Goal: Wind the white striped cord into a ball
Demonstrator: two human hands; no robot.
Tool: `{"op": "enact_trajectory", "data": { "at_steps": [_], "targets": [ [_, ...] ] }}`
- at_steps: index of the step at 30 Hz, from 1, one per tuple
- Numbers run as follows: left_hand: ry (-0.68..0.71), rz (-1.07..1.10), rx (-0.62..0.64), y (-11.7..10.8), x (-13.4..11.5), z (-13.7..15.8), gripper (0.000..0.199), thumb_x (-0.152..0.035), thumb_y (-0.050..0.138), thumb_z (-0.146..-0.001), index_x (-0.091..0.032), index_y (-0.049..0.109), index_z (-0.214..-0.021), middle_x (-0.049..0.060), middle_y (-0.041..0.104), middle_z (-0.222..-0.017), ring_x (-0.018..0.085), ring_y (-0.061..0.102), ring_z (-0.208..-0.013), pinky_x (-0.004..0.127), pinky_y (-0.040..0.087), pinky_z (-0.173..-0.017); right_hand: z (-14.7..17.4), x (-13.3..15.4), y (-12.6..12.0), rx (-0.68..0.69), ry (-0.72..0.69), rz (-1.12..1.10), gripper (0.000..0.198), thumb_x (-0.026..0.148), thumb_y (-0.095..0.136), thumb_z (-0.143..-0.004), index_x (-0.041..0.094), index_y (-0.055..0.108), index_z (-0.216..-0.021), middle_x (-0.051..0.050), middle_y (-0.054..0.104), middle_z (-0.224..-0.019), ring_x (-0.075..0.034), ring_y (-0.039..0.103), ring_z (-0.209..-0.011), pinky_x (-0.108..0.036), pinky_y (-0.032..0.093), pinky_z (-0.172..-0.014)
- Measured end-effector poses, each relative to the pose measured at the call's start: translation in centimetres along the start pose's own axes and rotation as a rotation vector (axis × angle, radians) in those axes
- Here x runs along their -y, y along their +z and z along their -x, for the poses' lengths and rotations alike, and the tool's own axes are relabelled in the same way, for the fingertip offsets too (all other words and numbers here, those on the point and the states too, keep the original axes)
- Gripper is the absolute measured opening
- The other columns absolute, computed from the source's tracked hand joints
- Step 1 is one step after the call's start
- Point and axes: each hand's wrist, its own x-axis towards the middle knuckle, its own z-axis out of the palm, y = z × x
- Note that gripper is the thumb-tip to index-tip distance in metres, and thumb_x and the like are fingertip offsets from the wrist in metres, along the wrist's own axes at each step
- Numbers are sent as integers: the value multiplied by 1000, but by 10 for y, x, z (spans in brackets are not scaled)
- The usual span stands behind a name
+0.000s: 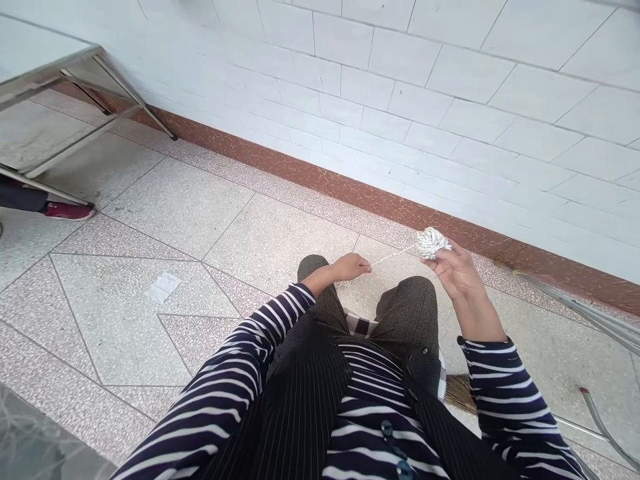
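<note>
A ball of white cord (431, 243), wound thick and flecked with dark strands, is gripped in the fingers of my right hand (454, 268), out beyond my right knee. From it a single strand (395, 256) runs taut down to the left. My left hand (350, 267) pinches that strand between thumb and fingers above my left knee. Below the left hand a loose bit of the cord (344, 285) hangs near the knee, partly hidden by the hand.
A metal-framed table (100, 67) stands at the upper left, with another person's red shoe (70, 211) beneath it. A white paper (163, 287) lies on the floor. Along the tiled wall (350, 100) at right lie grey pipes (580, 303). Broom-like bristles (460, 392) show beside my right thigh.
</note>
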Motion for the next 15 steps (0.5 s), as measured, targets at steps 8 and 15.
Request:
{"op": "enact_trajectory", "data": {
  "at_steps": [8, 15],
  "targets": [
    [261, 391, -201, 25, -51, -34, 31, -27, 73, -86, -13, 72, -113, 11, 74, -114, 23, 66, -107, 36, 49, -97, 19, 4, 39, 168, 85, 124, 45, 26, 88, -60, 23, 74, -103, -4, 71, -105, -23, 68, -96, -40, 64, -83],
    [203, 693, 57, 45, -41, -12, 40, -50, 64, -93, -11, 68, -82, 5, 71, -69, 14, 67, -72, 30, 50, -84, 4, 29, 26, -76, -129, 115, 47, 24, 89, -52, 21, 71, -96, -3, 71, -95, -20, 67, -85, -36, 62, -72]
  ]
}}
